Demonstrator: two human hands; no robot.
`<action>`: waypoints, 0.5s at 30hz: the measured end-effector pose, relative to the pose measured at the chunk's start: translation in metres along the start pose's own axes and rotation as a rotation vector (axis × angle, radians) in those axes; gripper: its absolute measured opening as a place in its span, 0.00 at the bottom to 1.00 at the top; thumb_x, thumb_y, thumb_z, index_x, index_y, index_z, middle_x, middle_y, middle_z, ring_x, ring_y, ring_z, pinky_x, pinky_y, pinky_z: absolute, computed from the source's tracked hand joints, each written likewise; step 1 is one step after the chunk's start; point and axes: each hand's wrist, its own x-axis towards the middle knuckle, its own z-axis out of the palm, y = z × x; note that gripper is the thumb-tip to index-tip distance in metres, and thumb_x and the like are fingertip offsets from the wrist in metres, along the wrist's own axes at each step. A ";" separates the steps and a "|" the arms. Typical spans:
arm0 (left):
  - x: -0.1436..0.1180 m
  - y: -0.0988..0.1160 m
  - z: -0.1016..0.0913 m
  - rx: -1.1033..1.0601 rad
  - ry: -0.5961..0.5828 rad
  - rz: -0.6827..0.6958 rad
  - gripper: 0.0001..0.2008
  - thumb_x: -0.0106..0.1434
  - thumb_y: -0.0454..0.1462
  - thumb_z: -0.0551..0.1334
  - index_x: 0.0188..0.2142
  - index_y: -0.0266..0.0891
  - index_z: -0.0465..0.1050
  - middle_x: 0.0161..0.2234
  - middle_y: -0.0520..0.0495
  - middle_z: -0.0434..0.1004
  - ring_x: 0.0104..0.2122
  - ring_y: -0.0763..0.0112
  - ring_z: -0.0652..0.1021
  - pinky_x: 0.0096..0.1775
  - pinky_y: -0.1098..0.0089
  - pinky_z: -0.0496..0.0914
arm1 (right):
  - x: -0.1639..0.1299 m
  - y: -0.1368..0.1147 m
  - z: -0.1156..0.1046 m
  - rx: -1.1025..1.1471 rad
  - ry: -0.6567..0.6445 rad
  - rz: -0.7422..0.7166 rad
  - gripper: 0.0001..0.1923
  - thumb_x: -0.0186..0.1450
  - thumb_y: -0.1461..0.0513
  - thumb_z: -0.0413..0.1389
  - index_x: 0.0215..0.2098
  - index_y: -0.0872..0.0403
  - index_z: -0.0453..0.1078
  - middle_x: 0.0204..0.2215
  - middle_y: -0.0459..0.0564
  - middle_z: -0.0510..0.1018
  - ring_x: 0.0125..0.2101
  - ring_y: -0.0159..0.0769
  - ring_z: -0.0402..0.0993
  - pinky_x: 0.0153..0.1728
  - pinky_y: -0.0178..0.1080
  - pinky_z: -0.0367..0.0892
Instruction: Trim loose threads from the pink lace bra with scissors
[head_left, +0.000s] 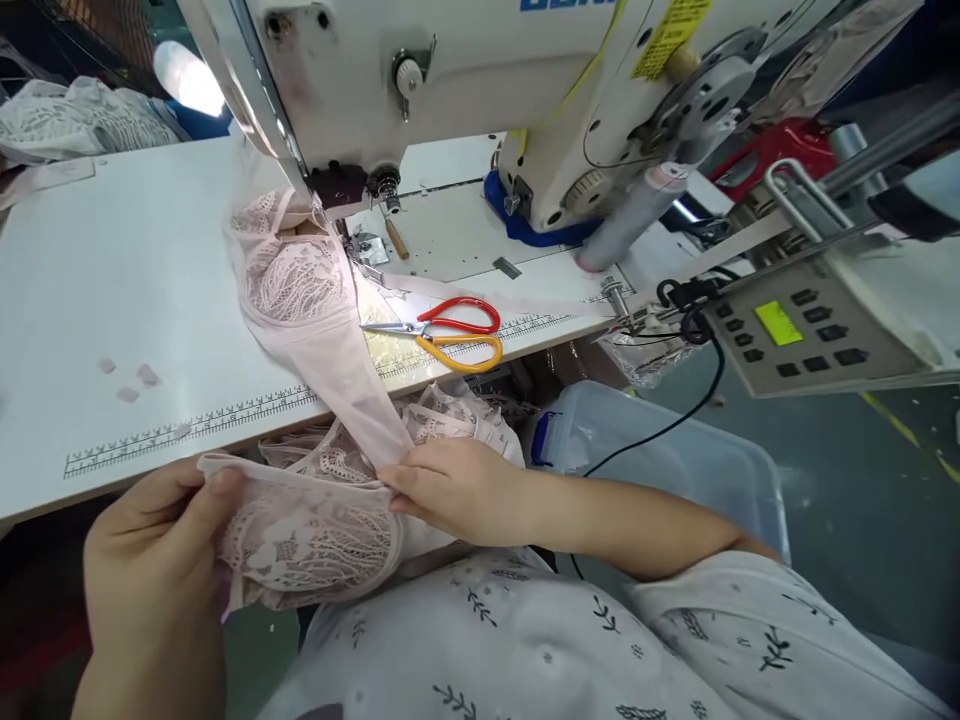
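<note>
While both the left hand [161, 540] and right hand [457, 490] pinch the pink lace garment [315, 520] closed-fingered, its far end lies under the sewing machine [420, 80]. Stitching looks unfinished; scissors [450, 330] wait beyond the right hand on the surface [112, 270].

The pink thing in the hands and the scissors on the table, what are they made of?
The pink garment, pinched by the left hand and right hand, looks like soft lace fabric: see-through, with a leafy openwork pattern, plus a smooth matte band. The scissors seem to have shiny metal blades, with glossy red and yellow handles, probably plastic or coated.
</note>
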 end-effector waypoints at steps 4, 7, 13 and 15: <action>0.010 -0.005 -0.010 -0.058 0.078 -0.080 0.06 0.44 0.29 0.66 0.23 0.38 0.74 0.20 0.56 0.74 0.19 0.73 0.71 0.19 0.74 0.66 | -0.009 0.010 -0.011 -0.030 -0.119 0.062 0.11 0.68 0.63 0.45 0.37 0.55 0.69 0.23 0.47 0.73 0.23 0.33 0.66 0.23 0.35 0.59; 0.020 -0.014 -0.022 -0.073 0.065 -0.037 0.05 0.44 0.29 0.67 0.23 0.38 0.74 0.21 0.55 0.75 0.21 0.72 0.72 0.21 0.73 0.67 | -0.021 0.019 -0.023 -0.094 -0.174 0.060 0.12 0.68 0.64 0.44 0.40 0.57 0.69 0.25 0.50 0.74 0.24 0.34 0.66 0.23 0.36 0.59; 0.040 -0.025 -0.034 -0.124 0.014 -0.045 0.11 0.37 0.30 0.73 0.19 0.38 0.72 0.20 0.57 0.74 0.23 0.73 0.71 0.25 0.72 0.68 | -0.048 0.038 -0.038 0.029 -0.193 0.077 0.15 0.66 0.65 0.48 0.51 0.57 0.65 0.33 0.54 0.76 0.31 0.36 0.71 0.29 0.37 0.66; 0.044 -0.028 -0.036 -0.116 0.017 -0.055 0.12 0.37 0.31 0.74 0.19 0.38 0.72 0.19 0.57 0.73 0.22 0.74 0.70 0.24 0.73 0.67 | -0.054 0.043 -0.041 0.157 -0.174 0.125 0.18 0.65 0.65 0.50 0.53 0.55 0.63 0.38 0.54 0.76 0.35 0.36 0.72 0.34 0.36 0.68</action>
